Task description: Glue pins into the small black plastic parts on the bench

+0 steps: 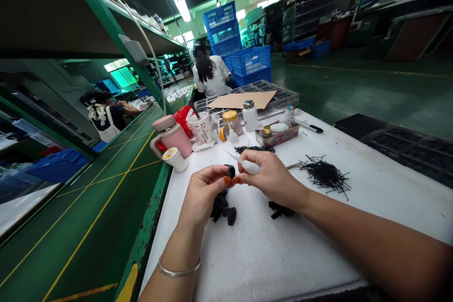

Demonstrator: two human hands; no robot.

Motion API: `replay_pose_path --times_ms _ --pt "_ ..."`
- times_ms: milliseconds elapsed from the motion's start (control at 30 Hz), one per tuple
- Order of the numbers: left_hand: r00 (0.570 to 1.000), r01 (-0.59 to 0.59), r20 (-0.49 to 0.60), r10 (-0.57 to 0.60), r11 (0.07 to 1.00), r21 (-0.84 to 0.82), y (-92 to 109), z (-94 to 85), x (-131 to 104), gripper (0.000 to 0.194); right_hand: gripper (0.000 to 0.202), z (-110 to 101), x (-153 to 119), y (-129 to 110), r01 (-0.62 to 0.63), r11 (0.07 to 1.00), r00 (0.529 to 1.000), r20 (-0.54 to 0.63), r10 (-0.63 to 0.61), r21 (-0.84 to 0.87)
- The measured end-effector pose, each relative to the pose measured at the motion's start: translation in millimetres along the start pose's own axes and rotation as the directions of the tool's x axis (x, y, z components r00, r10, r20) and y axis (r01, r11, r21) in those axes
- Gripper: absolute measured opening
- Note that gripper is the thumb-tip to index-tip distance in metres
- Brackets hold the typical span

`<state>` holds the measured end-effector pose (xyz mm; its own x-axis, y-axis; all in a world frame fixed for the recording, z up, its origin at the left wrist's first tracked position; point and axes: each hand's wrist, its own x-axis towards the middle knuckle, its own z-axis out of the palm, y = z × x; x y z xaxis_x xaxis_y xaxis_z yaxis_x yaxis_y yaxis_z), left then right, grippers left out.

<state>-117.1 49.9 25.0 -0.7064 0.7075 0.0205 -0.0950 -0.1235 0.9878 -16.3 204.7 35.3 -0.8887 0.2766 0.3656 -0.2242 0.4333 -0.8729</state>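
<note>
Between thumb and fingers, my left hand (204,188) pinches a small black part (230,171), raised above the white tabletop. My right hand (265,172) is closed on a white squeeze bottle (250,166) with a thin needle tip, which points up and to the left. The thumbs of both hands meet close to the black part. Below my left hand lies a heap of black pieces (222,207); other black pieces (281,210) are partly covered by my right wrist. A pile of thin black pins (325,172) sits to the right of my right hand.
A pink mug (173,137), a small white tub (175,159), a plastic cup (201,127), a pump bottle (250,117) and a small box (279,136) line the table's back. A green conveyor (106,198) runs along the left. Two people sit farther off near blue crates (249,60).
</note>
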Motion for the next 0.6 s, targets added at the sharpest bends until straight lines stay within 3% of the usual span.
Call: replay_pose_path --times_ms 167,300,400,500,600 --pt "0.998 0.020 0.055 -0.022 0.999 0.040 4.9 -2.2 -1.6 0.025 0.023 -15.8 3.1 -0.3 -0.069 0.995 0.997 0.022 0.068 0.077" --pt "0.997 0.025 0.069 -0.032 0.995 0.096 8.3 -0.5 -1.5 0.027 0.029 -37.0 6.9 -4.9 -0.117 0.984 0.993 -0.017 0.116 -0.133" --pt "0.999 0.017 0.048 -0.026 0.987 0.160 8.2 1.1 0.6 0.026 0.026 -51.2 9.5 -6.1 -0.155 0.955 0.985 0.039 0.170 -0.253" --pt "1.000 0.025 0.011 -0.028 0.974 0.225 6.3 1.3 2.8 0.027 0.027 -61.1 10.0 -5.7 -0.177 0.966 0.983 0.021 0.184 -0.187" --pt "0.999 0.035 -0.005 -0.035 0.962 0.269 4.9 0.8 3.7 0.028 0.036 -65.8 8.0 -8.0 -0.157 0.982 0.983 -0.107 0.147 -0.100"
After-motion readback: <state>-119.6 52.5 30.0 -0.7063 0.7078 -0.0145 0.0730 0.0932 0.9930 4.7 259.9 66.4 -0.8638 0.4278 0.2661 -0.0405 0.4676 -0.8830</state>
